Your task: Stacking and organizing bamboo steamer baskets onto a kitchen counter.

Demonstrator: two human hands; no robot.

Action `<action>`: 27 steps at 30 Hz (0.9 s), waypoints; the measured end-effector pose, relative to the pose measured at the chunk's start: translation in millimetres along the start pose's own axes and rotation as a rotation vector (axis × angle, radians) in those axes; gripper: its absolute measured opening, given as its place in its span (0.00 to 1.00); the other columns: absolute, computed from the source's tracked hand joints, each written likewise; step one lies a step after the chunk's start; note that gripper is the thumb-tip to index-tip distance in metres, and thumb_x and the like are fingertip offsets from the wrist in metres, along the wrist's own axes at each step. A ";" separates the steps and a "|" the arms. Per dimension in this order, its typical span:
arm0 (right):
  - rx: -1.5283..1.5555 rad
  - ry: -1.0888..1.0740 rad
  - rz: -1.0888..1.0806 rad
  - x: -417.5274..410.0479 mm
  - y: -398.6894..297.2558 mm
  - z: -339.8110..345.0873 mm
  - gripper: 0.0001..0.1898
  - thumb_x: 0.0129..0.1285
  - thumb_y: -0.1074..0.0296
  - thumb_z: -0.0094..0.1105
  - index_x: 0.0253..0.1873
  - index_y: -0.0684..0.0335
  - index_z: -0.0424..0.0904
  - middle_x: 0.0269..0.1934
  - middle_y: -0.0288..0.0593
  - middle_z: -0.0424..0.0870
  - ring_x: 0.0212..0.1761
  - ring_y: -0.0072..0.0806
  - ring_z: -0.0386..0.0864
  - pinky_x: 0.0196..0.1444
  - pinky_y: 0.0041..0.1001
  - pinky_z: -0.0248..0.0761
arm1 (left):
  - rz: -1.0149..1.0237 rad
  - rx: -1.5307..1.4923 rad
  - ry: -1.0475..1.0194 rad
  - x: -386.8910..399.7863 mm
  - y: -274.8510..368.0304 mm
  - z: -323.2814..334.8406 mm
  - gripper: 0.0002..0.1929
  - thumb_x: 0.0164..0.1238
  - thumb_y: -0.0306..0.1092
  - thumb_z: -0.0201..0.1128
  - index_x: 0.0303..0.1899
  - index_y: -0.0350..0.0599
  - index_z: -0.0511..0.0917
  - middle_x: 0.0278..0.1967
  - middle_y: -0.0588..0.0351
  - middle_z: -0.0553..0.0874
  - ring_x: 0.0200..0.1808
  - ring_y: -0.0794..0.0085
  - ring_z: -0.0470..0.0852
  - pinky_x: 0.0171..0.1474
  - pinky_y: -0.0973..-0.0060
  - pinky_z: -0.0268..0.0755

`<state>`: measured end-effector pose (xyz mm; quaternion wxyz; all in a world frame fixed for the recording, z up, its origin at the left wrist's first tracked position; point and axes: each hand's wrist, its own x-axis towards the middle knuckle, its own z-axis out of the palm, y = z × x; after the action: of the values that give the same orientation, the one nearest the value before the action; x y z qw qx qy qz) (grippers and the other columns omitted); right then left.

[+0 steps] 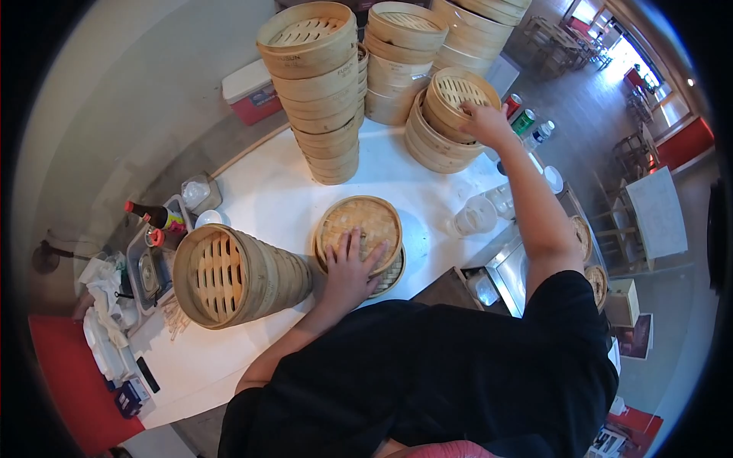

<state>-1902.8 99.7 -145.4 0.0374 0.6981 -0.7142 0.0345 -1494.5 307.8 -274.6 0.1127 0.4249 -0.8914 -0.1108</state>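
Observation:
My left hand (352, 272) lies with spread fingers on a round woven bamboo steamer lid (363, 220). Under that lid, the edge of another woven lid (395, 276) shows towards me. My right hand (485, 121) reaches far forward and grips the rim of a bamboo steamer basket (449, 119), fingers over its slatted floor. That basket sits tilted on a wider bamboo steamer ring (438, 150), partly inside it. Close to my left forearm leans a tall stack of slatted bamboo steamers (240, 277), as the wide lens shows it.
More steamer stacks (320, 91) (398, 86) stand at the back of the white table (275, 172). Clear plastic cups (475, 214), drink cans (522, 121) and a water bottle (539, 134) line the right side. Sauce bottles (163, 217) and a grey tray (146, 269) are left.

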 end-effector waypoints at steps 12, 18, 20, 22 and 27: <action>0.173 -0.107 -0.130 -7.1 33.9 -4.6 0.24 0.64 0.69 0.73 0.66 0.58 0.86 0.56 0.54 0.90 0.60 0.51 0.87 0.62 0.44 0.79 | -0.026 -0.031 -0.008 -0.8 0.5 -3.1 0.45 0.65 0.51 0.76 0.83 0.74 0.65 0.83 0.31 0.56 0.83 0.31 0.57 0.73 0.23 0.55; 0.293 -0.027 -0.074 -18.0 52.3 2.7 0.25 0.61 0.75 0.73 0.64 0.62 0.86 0.49 0.55 0.91 0.54 0.49 0.88 0.58 0.41 0.78 | -0.007 -0.021 -0.020 0.9 3.3 -1.8 0.45 0.63 0.50 0.78 0.82 0.74 0.66 0.83 0.32 0.57 0.83 0.32 0.57 0.74 0.23 0.55; 0.201 -0.054 -0.125 -10.3 47.8 2.3 0.24 0.61 0.75 0.73 0.64 0.63 0.86 0.48 0.55 0.91 0.53 0.48 0.89 0.57 0.41 0.79 | 0.020 0.013 0.009 0.7 2.7 -1.1 0.45 0.64 0.50 0.78 0.82 0.74 0.66 0.83 0.32 0.57 0.83 0.32 0.58 0.73 0.23 0.55; 0.204 -0.071 -0.128 -4.7 50.0 1.5 0.24 0.60 0.75 0.73 0.63 0.64 0.86 0.48 0.55 0.91 0.53 0.48 0.89 0.57 0.40 0.79 | 0.023 0.009 0.002 2.8 2.7 -2.0 0.45 0.64 0.50 0.78 0.82 0.74 0.66 0.83 0.33 0.57 0.83 0.33 0.58 0.73 0.22 0.55; 0.203 -0.116 -0.135 0.6 51.3 -1.7 0.24 0.60 0.76 0.72 0.63 0.64 0.86 0.46 0.54 0.91 0.52 0.49 0.89 0.57 0.40 0.79 | 0.015 0.016 -0.020 4.3 3.0 -2.7 0.44 0.64 0.51 0.77 0.82 0.75 0.66 0.83 0.33 0.57 0.83 0.32 0.58 0.73 0.22 0.55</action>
<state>-1954.1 100.4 -143.5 -0.0727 0.7455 -0.6594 0.0635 -1498.6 306.0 -270.7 0.1012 0.4181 -0.8963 -0.1072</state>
